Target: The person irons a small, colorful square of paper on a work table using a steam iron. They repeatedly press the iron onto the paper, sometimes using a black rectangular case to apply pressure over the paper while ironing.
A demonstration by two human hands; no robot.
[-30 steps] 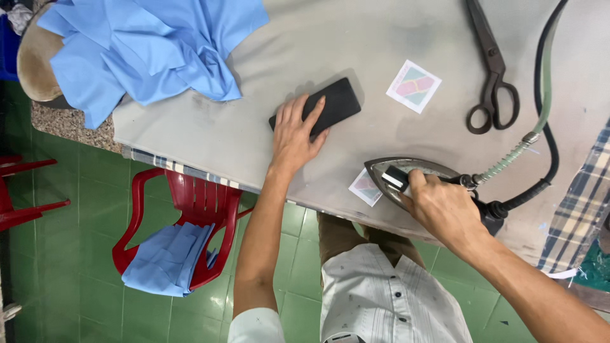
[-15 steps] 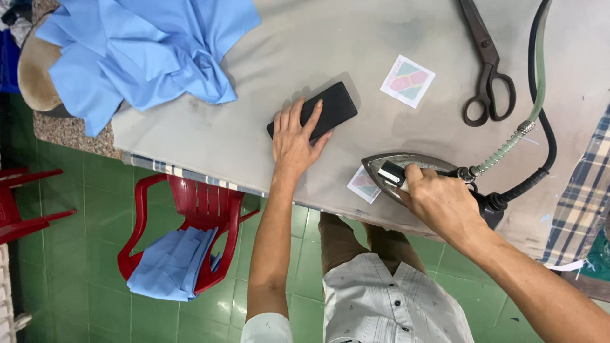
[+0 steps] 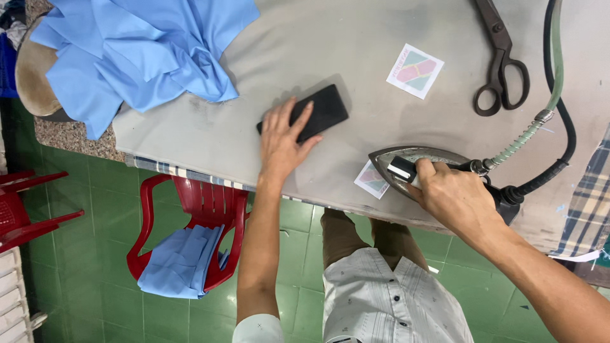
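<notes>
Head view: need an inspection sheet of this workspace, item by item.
Surface: grey padded table, a few marks, striped edge at the front.
Job's things: black flat piece under the left hand; steam iron standing on the table over a small printed label.
Clutter: blue fabric pile at the far left; second printed label; dark scissors.
Grippers: left hand flat on the black piece; right hand gripping the iron's handle.
Cables: black cord and green hose run from the iron's rear.
Surroundings: red chair with folded blue fabric; green tiled floor.
</notes>
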